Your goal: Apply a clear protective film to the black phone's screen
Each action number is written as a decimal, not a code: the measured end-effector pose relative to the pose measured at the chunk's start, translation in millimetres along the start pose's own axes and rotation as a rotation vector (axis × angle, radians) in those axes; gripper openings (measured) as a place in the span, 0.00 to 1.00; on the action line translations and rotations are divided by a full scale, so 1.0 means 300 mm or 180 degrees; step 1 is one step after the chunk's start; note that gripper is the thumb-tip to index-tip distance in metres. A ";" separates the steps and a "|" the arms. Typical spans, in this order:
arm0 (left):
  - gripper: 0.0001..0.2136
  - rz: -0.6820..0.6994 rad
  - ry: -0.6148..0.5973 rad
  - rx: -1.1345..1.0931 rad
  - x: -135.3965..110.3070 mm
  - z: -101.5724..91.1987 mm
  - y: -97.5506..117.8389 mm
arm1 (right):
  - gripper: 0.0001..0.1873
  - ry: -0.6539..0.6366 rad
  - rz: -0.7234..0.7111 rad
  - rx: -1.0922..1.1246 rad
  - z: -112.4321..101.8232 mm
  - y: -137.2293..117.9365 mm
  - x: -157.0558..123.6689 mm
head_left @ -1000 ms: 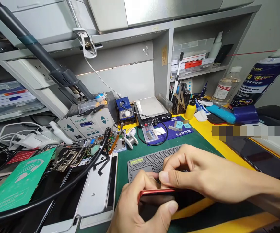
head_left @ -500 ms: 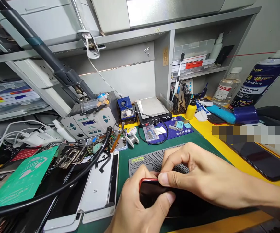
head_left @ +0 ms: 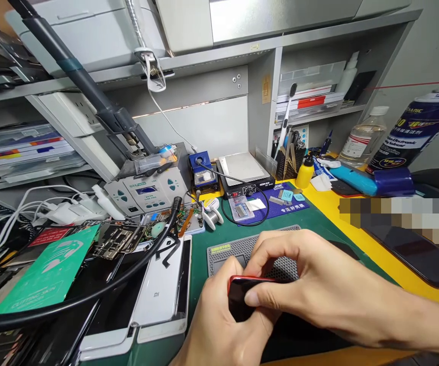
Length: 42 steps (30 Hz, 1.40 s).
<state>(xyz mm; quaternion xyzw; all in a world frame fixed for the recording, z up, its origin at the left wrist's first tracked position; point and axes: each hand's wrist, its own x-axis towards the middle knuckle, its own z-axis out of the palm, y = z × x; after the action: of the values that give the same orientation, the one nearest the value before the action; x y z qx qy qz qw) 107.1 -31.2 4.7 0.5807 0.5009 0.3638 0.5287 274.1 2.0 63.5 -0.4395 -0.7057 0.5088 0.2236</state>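
Observation:
A smartphone (head_left: 237, 300) with a red frame and dark screen is held tilted in front of me, its lower part covered by my hands. My left hand (head_left: 229, 325) wraps round its left side. From the right, my right hand (head_left: 307, 279) pinches the top edge, thumb on the glass and curled fingers behind. Directly beyond the fingers lies a grey textured pad (head_left: 219, 252) on the green mat (head_left: 196, 274).
Left of my hands lie a white phone (head_left: 158, 290), a green card packet (head_left: 48, 269) and circuit boards (head_left: 116, 239). A black hose (head_left: 128, 284) crosses over them. Behind stand a hot plate (head_left: 245, 170) and a solder spool (head_left: 212, 217). Another phone (head_left: 413, 249) lies at right.
My right thumb has moved from the phone's top edge down onto its screen. More of the red top edge shows. The whole view has shifted slightly.

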 end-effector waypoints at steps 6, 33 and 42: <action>0.17 -0.0003 0.0172 0.0314 -0.024 0.008 0.023 | 0.07 -0.0078 0.0079 0.0960 0.000 0.007 0.004; 0.11 0.1723 -0.0032 0.1263 0.021 -0.028 -0.029 | 0.05 0.0017 -0.0042 -0.0226 -0.010 0.011 -0.054; 0.13 0.1890 -0.0068 0.1521 0.008 -0.026 -0.022 | 0.06 -0.0052 -0.0255 0.0335 -0.023 -0.010 -0.049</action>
<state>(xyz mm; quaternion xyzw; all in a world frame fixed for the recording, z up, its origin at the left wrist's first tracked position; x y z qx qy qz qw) 98.9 -27.4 -0.5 0.8111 0.3760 0.3681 0.2552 285.5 -7.1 70.8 -0.3944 -0.6968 0.5394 0.2607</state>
